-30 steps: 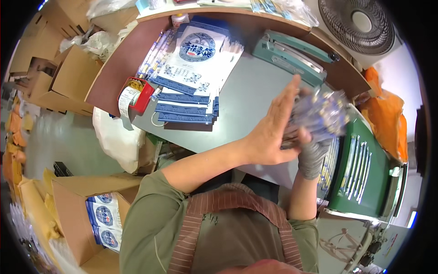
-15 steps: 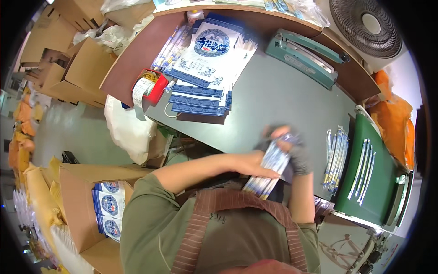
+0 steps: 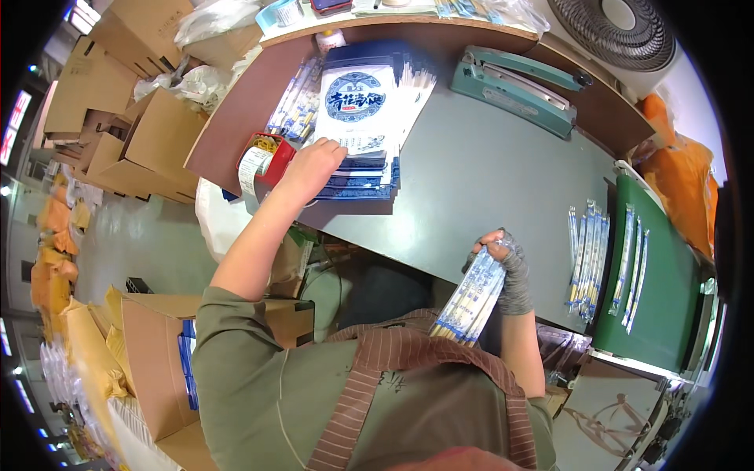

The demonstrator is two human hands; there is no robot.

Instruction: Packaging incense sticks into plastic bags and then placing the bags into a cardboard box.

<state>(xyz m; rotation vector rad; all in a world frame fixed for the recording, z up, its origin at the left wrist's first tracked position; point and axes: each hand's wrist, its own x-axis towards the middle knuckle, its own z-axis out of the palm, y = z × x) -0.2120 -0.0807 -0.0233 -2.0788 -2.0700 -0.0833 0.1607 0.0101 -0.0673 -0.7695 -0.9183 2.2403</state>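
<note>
A stack of flat pouches (image 3: 363, 125) lies on the table (image 3: 479, 180) at upper centre, with a tape dispenser (image 3: 263, 161) just left of it. A sealing machine (image 3: 522, 86) sits upper right. Sleeved sticks (image 3: 585, 259) lie at the right, beside a tray (image 3: 667, 290). Cardboard boxes (image 3: 149, 145) fill the left.

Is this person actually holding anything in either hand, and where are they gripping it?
The right hand, in a grey glove, grips a bundle of long clear sachets by its upper end. The left hand holds nothing; it rests on the stack of blue-and-white pouches.
</note>
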